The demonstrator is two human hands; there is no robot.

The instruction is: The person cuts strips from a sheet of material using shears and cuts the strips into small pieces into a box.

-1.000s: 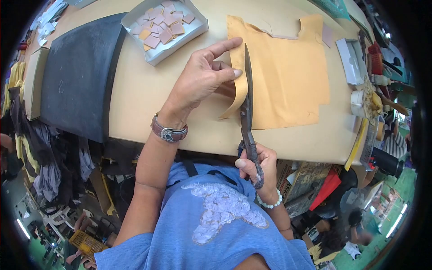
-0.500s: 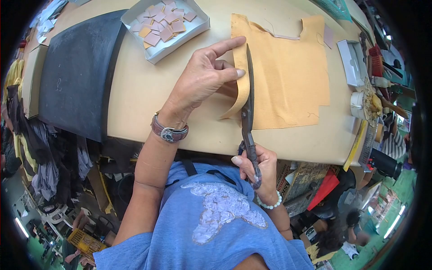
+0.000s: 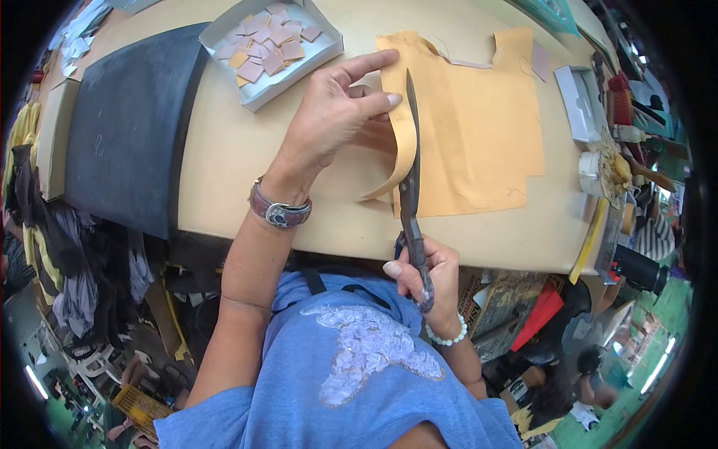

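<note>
A piece of yellow-orange leather (image 3: 479,135) lies on the tabletop. Dark-handled scissors (image 3: 411,172) sit lengthwise along its left side, blades pointing away from me, with a narrow strip (image 3: 404,146) curling off to their left. My right hand (image 3: 437,277) is wrapped around the scissors' handles at the table's near edge. Thumb and fingers of my left hand (image 3: 344,105) pinch the strip near its far end, just left of the blade tips. The lower end of the strip hangs loose and bends leftward.
A white box (image 3: 329,49) of small pinkish and orange squares stands at the back left. Left of it lies a large black board (image 3: 127,127). On the right are a small white box (image 3: 577,105), a white cup (image 3: 591,173) and a yellow ruler-like strip (image 3: 591,239).
The leather has shifted slightly left, its far edge a little nearer to me. My left hand has moved slightly left with the strip. The scissors remain in my right hand.
</note>
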